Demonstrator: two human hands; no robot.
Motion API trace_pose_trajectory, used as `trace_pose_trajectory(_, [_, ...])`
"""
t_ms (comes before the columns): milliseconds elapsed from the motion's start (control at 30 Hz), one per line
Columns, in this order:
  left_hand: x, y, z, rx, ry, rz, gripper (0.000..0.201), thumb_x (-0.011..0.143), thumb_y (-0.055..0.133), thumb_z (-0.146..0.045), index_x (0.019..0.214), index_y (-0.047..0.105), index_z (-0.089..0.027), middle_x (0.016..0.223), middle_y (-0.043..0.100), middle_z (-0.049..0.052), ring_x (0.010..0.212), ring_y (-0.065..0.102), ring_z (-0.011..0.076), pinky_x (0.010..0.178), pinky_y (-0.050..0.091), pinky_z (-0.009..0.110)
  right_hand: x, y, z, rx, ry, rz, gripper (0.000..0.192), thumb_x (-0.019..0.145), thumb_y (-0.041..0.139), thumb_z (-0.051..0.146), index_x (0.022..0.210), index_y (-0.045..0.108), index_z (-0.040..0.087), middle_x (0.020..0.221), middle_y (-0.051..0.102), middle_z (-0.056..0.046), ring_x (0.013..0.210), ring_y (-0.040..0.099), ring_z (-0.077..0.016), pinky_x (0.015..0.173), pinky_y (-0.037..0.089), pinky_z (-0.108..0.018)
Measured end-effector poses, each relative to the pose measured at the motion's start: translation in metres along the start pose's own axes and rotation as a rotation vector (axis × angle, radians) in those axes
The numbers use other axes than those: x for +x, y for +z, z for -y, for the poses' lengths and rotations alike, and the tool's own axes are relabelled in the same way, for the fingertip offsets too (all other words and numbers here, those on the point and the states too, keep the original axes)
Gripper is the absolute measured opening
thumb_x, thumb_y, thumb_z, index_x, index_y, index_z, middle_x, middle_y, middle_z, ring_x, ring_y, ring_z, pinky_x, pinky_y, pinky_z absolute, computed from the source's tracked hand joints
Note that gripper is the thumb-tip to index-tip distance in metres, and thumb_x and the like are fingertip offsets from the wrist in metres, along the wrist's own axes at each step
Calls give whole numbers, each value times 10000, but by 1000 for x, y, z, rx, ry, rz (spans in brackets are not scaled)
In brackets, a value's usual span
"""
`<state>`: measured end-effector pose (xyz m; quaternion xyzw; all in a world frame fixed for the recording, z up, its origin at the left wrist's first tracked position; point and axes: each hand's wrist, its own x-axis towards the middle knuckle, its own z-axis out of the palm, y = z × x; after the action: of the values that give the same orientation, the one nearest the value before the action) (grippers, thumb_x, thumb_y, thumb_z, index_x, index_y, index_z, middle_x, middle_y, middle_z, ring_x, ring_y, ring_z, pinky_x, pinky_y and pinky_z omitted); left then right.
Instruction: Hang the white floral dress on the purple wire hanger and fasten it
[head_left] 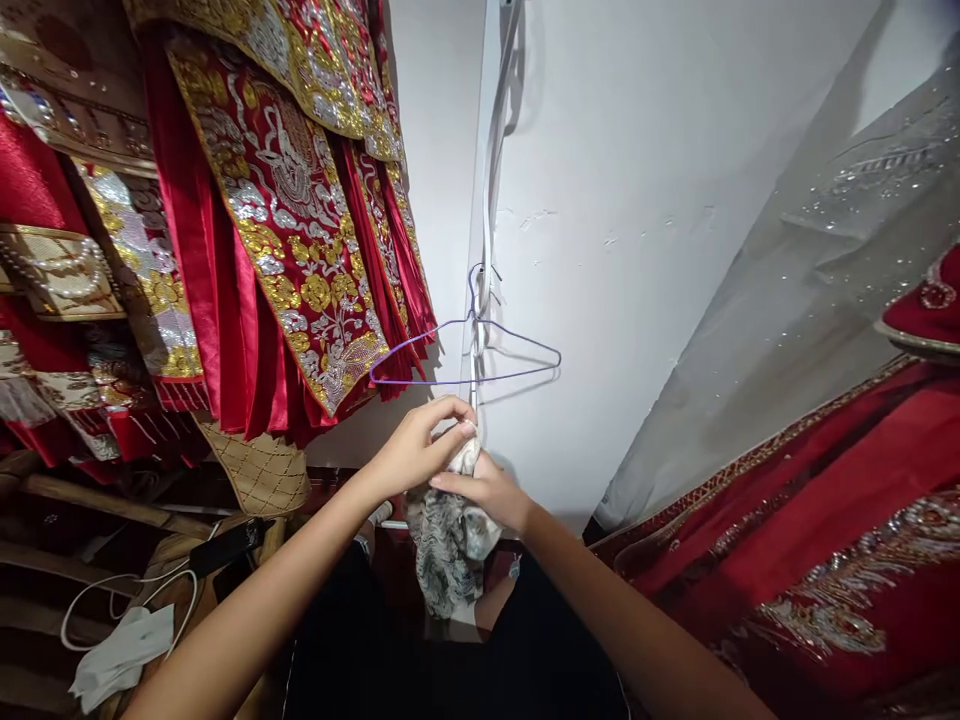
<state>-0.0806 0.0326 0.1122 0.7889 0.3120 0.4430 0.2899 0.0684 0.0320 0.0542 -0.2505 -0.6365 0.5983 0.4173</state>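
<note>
A crumpled grey patterned cloth is pinched by the fingers of both the left hand and right hand, so it hangs free. A purple wire hanger is hung just above, beside red embroidered garments at left.

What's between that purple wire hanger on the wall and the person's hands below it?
Nothing but bare white wall and a thin pale cord running down it. The purple hanger hangs just above the left hand and right hand, which grip a grey patterned cloth, in the head view.

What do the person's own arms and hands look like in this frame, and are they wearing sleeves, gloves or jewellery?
Both forearms are bare up to the bottom edge of the picture, with no sleeves in view. The left hand and right hand wear no gloves, and no rings, watch or bracelets show on the visible sides. The fingernails look short and unpainted. No markings or bandages are visible.
</note>
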Motion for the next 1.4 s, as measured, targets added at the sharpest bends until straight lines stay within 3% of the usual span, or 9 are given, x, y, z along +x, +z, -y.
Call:
trace_pose_trajectory(167, [-25,-3,33,-160,-192,227,492,925,570,-437,1376,517,-248,1317,592,101,1208,558,251,995,463,366,-3,-21,12,-116,46,-25,265,674,691,140,920,608,194,844,644,-4,794,615,-181,714,476,-274])
trace_pose_trajectory(267, [-46,-4,55,-171,-333,521,369,933,531,-482,1097,695,-196,956,704,65,905,649,220,792,512,314,3,-48,32,-417,-120,-85,145,698,578,95,797,628,188,780,628,2,755,585,-165,680,436,-255])
trace_pose_trajectory(367, [-65,-6,62,-39,-317,628,274,873,629,-438,867,740,-188,717,657,25,715,608,176,687,476,272,17,-71,55,-547,-324,-352,276,709,551,98,929,682,202,952,679,-25,930,611,-201,832,451,-292])
trace_pose_trajectory(467, [-72,-11,58,34,-240,548,196,860,649,-377,842,747,-208,857,663,45,828,612,184,780,483,283,30,-81,74,-521,-339,-465,291,784,552,175,1036,696,203,1068,691,-46,1023,609,-221,925,441,-333])
trace_pose_trajectory(667, [-44,-13,51,-3,-196,64,577,834,697,-364,1369,504,-273,1376,548,95,1212,550,241,1038,436,372,32,-59,85,-547,-92,-117,147,796,614,242,774,730,156,728,688,-21,700,612,-174,652,469,-264])
trace_pose_trajectory(800, [-27,3,60,26,-195,255,395,891,594,-478,1152,649,-187,1172,678,84,1096,607,274,948,476,356,31,-63,91,-559,-63,-60,174,779,649,291,725,722,143,687,679,-28,611,593,-157,546,432,-244])
trace_pose_trajectory(1000, [-42,10,84,307,-392,482,383,896,528,-522,978,660,-173,919,709,54,830,639,242,723,463,283,45,-123,71,-825,-518,-687,208,795,618,312,660,680,167,612,615,-1,618,567,-169,586,423,-265])
trace_pose_trajectory(1233, [-49,-39,76,593,-329,344,331,885,367,-191,1038,655,-253,861,715,17,837,655,226,971,447,370,76,-159,8,-968,-354,-453,278,866,493,271,988,737,220,1026,747,-55,997,666,-253,871,479,-331])
trace_pose_trajectory(1400, [-49,-64,81,761,-280,228,343,767,375,-70,832,681,-211,952,737,42,953,654,232,1190,232,497,68,-172,-2,-1102,-136,-374,259,879,514,368,819,707,208,782,729,-50,757,649,-243,682,457,-301])
